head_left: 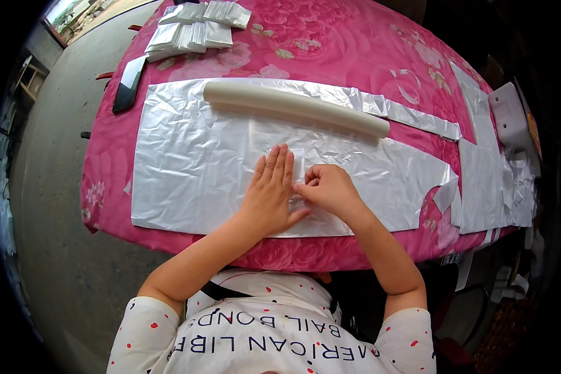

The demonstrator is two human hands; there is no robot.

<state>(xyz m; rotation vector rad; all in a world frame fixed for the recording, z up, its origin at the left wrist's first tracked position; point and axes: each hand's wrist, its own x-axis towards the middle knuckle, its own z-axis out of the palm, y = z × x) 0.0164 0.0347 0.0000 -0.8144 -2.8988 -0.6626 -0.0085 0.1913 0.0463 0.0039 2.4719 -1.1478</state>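
Observation:
A stack of thin whitish plastic bags (187,156) lies flat across the near half of the table, with handle cut-outs at its right end. My left hand (270,190) rests flat on the top sheet, fingers extended and pointing away from me. Just right of it, my right hand (327,189) is closed, thumb and forefinger pinching what looks like a bit of the thin plastic beside my left fingers. Beyond both hands, a long pale cylindrical roll (293,107) lies across the bags, slanting down to the right.
A pink floral cloth (330,31) covers the table. Folded plastic bundles (196,28) are piled at the far left, with a dark phone (129,85) nearer me at the left edge. More plastic bags (486,181) and a white container (511,115) stand at the right.

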